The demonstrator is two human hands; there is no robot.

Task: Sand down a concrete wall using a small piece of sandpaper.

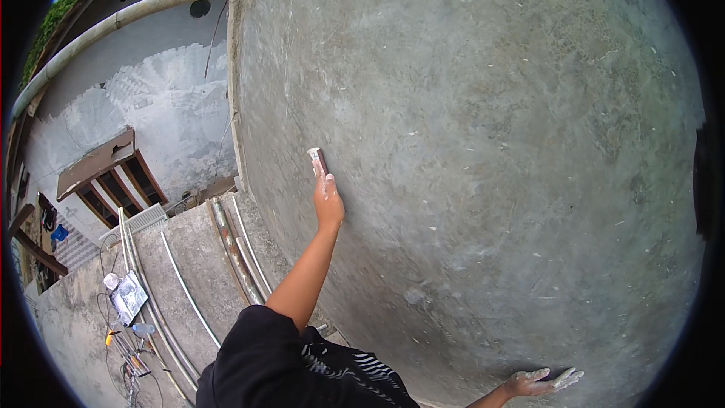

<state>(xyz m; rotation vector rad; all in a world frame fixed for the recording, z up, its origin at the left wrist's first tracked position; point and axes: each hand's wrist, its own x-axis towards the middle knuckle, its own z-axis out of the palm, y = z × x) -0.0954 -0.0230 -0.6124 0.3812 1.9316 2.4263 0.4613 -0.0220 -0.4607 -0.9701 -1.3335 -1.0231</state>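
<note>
From the head cam, the left hand (pixel 328 200) has its fingers wrapped around a scraper-like hand tool (pixel 318 161), pale tip poking out past them, up against or just off the grey plastered wall (pixel 483 143). Can't tell if the tip actually touches. Right hand (pixel 540 383) is empty, fingers spread, well off to the right and lower than the left ones, and I can't tell if it's braced on the wall or just near it.

Biggest worry imo is grip: both hands look dusted with white powder, so the tool could slip through those fingers if the tip snags on a rough patch. That arm's also stretched way out, so leaning further might cost some balance, esp if the right palm isn't planted. Down and left of the gripping fingers there's a rusty pole (pixel 226 242) and a thin pale pole (pixel 185 287), so a bad step could mean a trip.
</note>
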